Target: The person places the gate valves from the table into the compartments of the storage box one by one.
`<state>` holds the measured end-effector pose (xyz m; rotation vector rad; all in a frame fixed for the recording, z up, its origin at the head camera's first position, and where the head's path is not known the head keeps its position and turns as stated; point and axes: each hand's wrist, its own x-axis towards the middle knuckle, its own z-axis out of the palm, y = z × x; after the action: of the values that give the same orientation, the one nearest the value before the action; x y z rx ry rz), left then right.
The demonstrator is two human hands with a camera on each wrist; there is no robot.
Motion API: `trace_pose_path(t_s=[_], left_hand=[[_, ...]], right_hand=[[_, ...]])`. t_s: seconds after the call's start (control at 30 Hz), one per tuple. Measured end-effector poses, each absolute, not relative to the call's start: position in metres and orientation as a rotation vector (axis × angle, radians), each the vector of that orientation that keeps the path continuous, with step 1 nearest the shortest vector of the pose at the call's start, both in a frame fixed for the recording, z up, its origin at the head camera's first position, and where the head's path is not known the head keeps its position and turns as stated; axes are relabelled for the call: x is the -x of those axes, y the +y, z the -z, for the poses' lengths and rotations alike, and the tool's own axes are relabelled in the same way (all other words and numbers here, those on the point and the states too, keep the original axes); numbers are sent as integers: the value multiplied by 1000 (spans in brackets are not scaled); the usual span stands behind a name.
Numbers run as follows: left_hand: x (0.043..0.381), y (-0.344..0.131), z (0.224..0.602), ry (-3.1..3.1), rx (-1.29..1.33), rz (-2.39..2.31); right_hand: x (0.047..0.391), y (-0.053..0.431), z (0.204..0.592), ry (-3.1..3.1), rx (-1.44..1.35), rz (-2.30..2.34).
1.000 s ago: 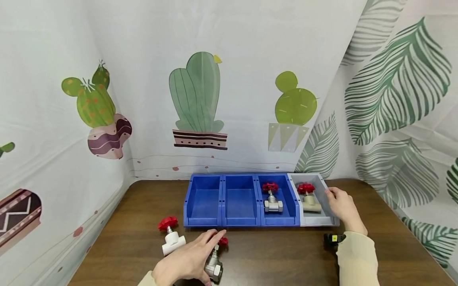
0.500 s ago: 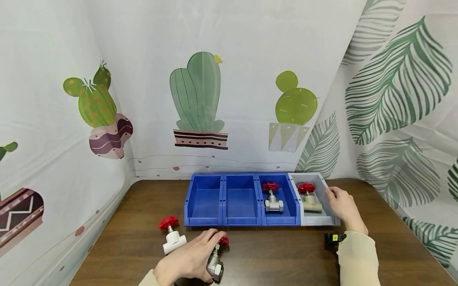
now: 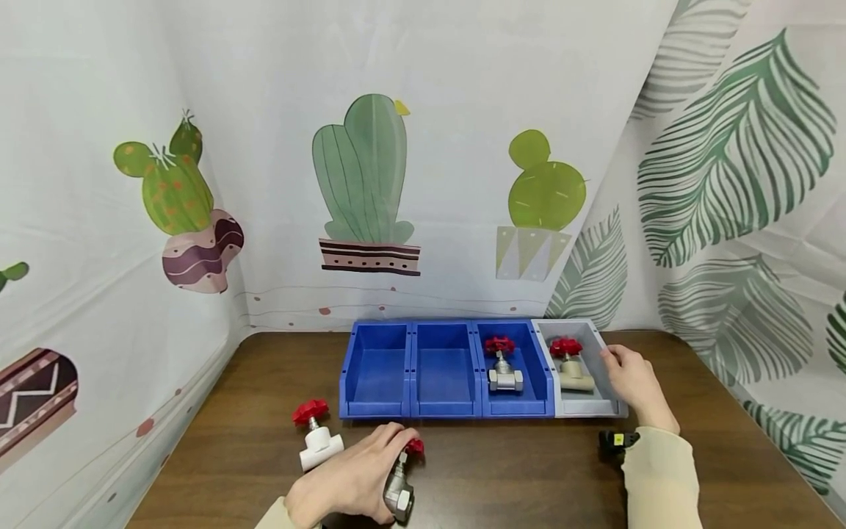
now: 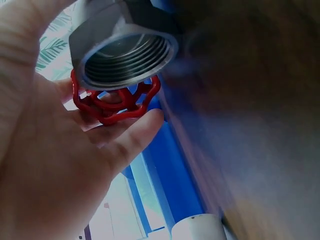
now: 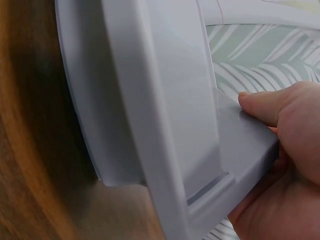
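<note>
At the front of the table my left hand (image 3: 350, 476) holds a metal gate valve (image 3: 399, 494) with a red handwheel. In the left wrist view the valve's threaded end (image 4: 127, 60) faces the camera and the fingers (image 4: 132, 142) reach around the handwheel (image 4: 112, 107); part of the grip is hidden. My right hand (image 3: 636, 386) pinches the right side wall of the grey bin (image 3: 590, 409), thumb on the inner side in the right wrist view. Inside that bin lies a beige valve (image 3: 573, 376) with a red handwheel.
Three blue bins (image 3: 446, 410) join the grey one in a row. The rightmost blue bin holds another metal valve (image 3: 505, 378). A white plastic valve (image 3: 320, 444) lies left of my left hand. A black device (image 3: 615, 442) sits by the right wrist.
My left thumb and fingers have closed in on the metal valve, which has shifted very slightly. My right hand has stayed on the grey bin's wall.
</note>
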<state>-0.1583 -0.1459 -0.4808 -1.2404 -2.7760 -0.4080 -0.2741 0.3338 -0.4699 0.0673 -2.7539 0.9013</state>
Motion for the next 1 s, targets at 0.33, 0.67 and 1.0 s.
trace_pose_path(t_s=[0.33, 0.67, 1.0], left_hand=[[160, -144, 481, -2748, 1256, 421], [165, -141, 466, -2741, 1245, 475], [176, -138, 451, -2776, 1196, 541]], right_hand=[[275, 333, 470, -2757, -66, -906], [275, 335, 468, -2768, -71, -911], [273, 336, 466, -2761, -73, -911]])
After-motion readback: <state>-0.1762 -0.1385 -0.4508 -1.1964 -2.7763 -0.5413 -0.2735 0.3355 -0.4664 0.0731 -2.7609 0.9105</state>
